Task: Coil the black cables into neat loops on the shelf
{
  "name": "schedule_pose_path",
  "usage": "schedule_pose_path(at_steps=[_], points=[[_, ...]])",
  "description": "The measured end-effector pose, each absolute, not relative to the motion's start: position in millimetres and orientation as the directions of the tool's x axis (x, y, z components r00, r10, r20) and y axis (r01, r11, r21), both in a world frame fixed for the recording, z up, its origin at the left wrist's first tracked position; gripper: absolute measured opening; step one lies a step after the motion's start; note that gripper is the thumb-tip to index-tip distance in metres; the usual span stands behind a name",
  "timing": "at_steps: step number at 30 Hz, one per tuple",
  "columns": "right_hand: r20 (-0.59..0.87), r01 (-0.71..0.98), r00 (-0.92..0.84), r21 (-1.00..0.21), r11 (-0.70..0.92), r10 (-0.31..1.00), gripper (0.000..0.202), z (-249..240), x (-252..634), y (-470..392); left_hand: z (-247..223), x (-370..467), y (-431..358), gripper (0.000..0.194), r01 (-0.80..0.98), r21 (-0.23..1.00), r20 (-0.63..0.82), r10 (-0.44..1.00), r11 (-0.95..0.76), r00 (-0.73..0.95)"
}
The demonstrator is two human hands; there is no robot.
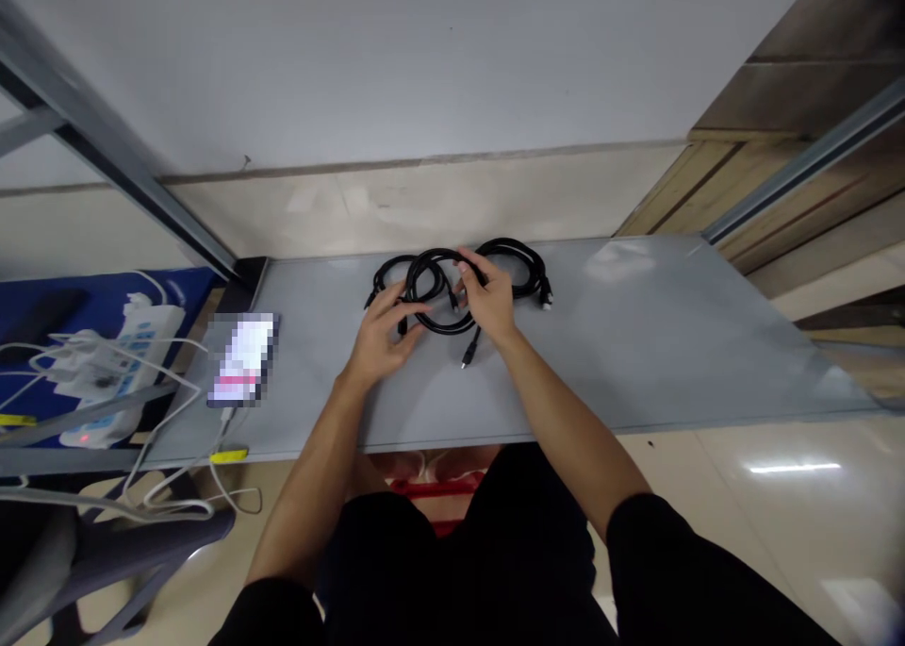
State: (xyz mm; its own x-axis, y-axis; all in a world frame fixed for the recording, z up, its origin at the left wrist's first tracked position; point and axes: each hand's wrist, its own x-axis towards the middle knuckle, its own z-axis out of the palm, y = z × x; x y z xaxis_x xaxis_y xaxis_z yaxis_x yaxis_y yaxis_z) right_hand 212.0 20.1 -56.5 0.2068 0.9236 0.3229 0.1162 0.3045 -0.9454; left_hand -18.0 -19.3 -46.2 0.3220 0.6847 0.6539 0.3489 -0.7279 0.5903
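Dark-clothed legs [388, 566] front a grey shelf [657, 344]; at its middle, the right hand [487, 297] pinches a black coiled cable [452, 329]; the left hand [386, 339] curves at the opposite edge, its grip unclear; bracing both sides probably keeps the loops together; other black cables [534, 257] flank it; phone [244, 358] pixelated, power strip [145, 344] markings illegible.
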Motion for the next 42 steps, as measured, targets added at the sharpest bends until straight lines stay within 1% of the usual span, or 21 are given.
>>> schedule_pose_path(at_steps=[3, 5, 6, 9, 11, 14, 16, 20, 24, 28, 30, 32, 34, 38, 40, 42], points=[[0.27, 0.032, 0.2, -0.962, 0.27, 0.942, 0.061, -50.3, 210.0, 16.1, -41.9, -18.7, -19.8, 0.045, 0.066, 0.808, 0.567, 0.803, -0.586, 0.185], [0.246, -0.032, 0.131, -0.967, 0.252, 0.96, 0.06, -47.4, 204.2, 11.7, -40.7, -18.2, -16.8, 0.049, -0.08, 0.885, 0.465, 0.879, -0.459, 0.102], [0.235, -0.058, 0.087, -0.969, 0.24, 0.968, 0.06, -46.7, 199.6, 8.8, -40.8, -17.1, -15.1, 0.05, -0.103, 0.906, 0.419, 0.904, -0.41, 0.083], [0.241, -0.078, -0.041, -0.968, 0.237, 0.97, 0.055, -47.8, 181.7, -1.5, -44.2, -10.7, -12.0, 0.051, -0.021, 0.937, 0.349, 0.932, -0.349, 0.094], [0.311, -0.036, -0.077, -0.95, 0.309, 0.947, 0.048, -49.2, 171.1, -8.1, -47.0, -6.7, -12.6, 0.047, 0.046, 0.933, 0.352, 0.931, -0.358, 0.097], [0.481, 0.108, -0.046, -0.869, 0.483, 0.876, 0.035, -48.8, 165.7, -13.8, -48.5, -4.8, -15.6, 0.042, 0.074, 0.906, 0.41, 0.909, -0.416, 0.077], [0.554, 0.208, -0.047, -0.808, 0.551, 0.831, 0.029, -47.5, 169.0, -14.0, -48.1, -4.7, -17.3, 0.044, 0.062, 0.892, 0.443, 0.892, -0.449, 0.084], [0.594, 0.304, -0.131, -0.738, 0.602, 0.794, 0.026, -48.1, 178.2, -9.9, -51.5, 0.4, -17.1, 0.051, 0.04, 0.888, 0.454, 0.888, -0.457, 0.07], [0.613, 0.39, -0.127, -0.692, 0.608, 0.78, 0.024, -52.9, 181.3, -5.9, -60.4, 8.3, -13.4, 0.05, 0.034, 0.874, 0.485, 0.875, -0.485, 0.016], [0.614, 0.368, -0.071, -0.717, 0.592, 0.786, 0.03, -55.0, 189.9, -0.8, -62.8, 2.2, -7.6, 0.05, -0.004, 0.893, 0.446, 0.888, -0.449, -0.111], [0.597, 0.376, 0.009, -0.746, 0.55, 0.802, 0.034, -55.6, 196.5, 3.3, -60.5, -6.7, -4.4, 0.052, 0.002, 0.893, 0.442, 0.876, -0.45, -0.194], [0.562, 0.375, 0.097, -0.785, 0.492, 0.822, 0.039, -57.4, 201.5, 8.2, -57.3, -15.9, -1.8, 0.055, 0.022, 0.888, 0.451, 0.859, -0.459, -0.242], [0.519, 0.325, 0.151, -0.83, 0.454, 0.841, 0.044, -60.6, 203.2, 12.4, -54.4, -22.3, -0.2, 0.056, 0.054, 0.882, 0.465, 0.848, -0.468, -0.254], [0.456, 0.14, 0.136, -0.888, 0.438, 0.88, 0.051, -66.1, 197.7, 12.9, -51.3, -23.8, 0.0, 0.051, 0.118, 0.86, 0.509, 0.817, -0.497, -0.27], [0.433, 0.094, 0.101, -0.9, 0.425, 0.896, 0.05, -65.3, 193.3, 8.0, -51.9, -20.7, -0.7, 0.045, 0.12, 0.862, 0.507, 0.83, -0.492, -0.232], [0.426, 0.113, 0.033, -0.9, 0.42, 0.904, 0.047, -62.0, 189.4, 1.3, -54.6, -16.2, -1.6, 0.04, 0.116, 0.876, 0.482, 0.863, -0.469, -0.152]])
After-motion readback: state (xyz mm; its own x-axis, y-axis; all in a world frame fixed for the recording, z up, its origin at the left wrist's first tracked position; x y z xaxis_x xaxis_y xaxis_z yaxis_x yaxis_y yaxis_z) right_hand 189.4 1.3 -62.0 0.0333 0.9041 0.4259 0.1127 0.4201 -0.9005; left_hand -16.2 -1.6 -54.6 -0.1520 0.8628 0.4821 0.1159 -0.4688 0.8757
